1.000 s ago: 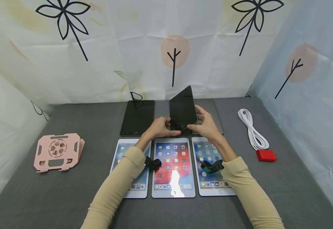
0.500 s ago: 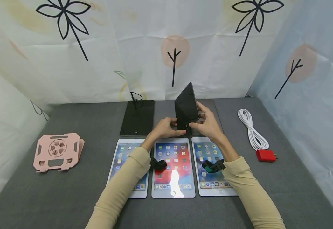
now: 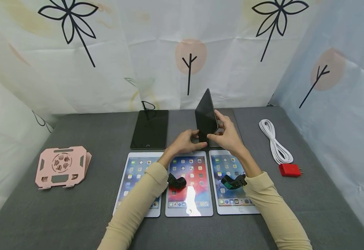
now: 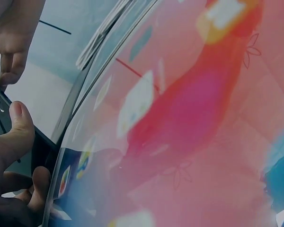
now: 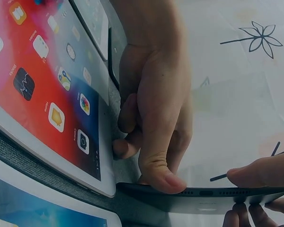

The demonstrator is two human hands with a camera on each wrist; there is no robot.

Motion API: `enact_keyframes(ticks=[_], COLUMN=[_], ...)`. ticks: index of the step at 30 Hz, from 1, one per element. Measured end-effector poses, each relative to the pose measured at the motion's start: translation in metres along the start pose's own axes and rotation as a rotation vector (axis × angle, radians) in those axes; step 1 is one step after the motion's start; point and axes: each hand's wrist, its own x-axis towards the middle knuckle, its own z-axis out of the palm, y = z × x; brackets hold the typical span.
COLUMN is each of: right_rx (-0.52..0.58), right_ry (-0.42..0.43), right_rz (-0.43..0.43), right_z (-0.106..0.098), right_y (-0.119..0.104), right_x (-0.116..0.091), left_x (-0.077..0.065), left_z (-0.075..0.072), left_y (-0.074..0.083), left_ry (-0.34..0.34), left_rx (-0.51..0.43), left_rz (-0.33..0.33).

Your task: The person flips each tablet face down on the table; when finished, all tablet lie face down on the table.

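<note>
A black tablet (image 3: 204,116) is held tilted up on edge at the back middle of the table. My left hand (image 3: 185,142) pinches its lower left part, the thumb on the bottom edge beside the port in the right wrist view. On its right edge, my right hand (image 3: 227,137) grips it between thumb and fingers. Another black tablet (image 3: 150,128) lies flat to the left. Partly hidden behind my right hand lies a grey tablet (image 3: 232,118). In front are three white tablets with lit screens: left (image 3: 138,170), middle (image 3: 197,194) and right (image 3: 224,163), with my forearms over the outer ones.
A pink perforated stand (image 3: 61,166) is at the left of the grey table (image 3: 85,218). To the right lie a coiled white cable (image 3: 274,142) and a red plug charger (image 3: 289,170). Printed cloth (image 3: 166,59) hangs behind and at the sides.
The held tablet has turned more edge-on, risen slightly and shifted right. My left hand has moved right and a little upward with it, while my right hand has shifted only slightly.
</note>
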Motion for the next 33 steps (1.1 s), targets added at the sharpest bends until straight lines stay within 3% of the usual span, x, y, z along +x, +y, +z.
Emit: enact_keyframes(ticks=[10,25,29,33], right_rx=[0.024,0.013,0.026,0.029], right_ry=[-0.004,-0.013,-0.018,-0.023], right_rz=[-0.013,-0.014,-0.01,-0.018], right_z=[-0.0012,0.0033,0.0039,0.0042], right_y=[0.0007,-0.0004,-0.001,-0.0008], right_x=[-0.0006,0.0008,0.0008,0.0008], left_x=[0.0004,0.0008,0.0006,-0.0005], left_z=[0.0083,0.0083,0.0056,-0.0002], left_y=[0.0013,-0.0014,-0.0025,-0.0033], left_ry=[0.023,0.019,-0.005,-0.082], left_rx=[-0.028,-0.021,-0.033,-0.098], left_rz=[0.003,0.05,0.058,0.065])
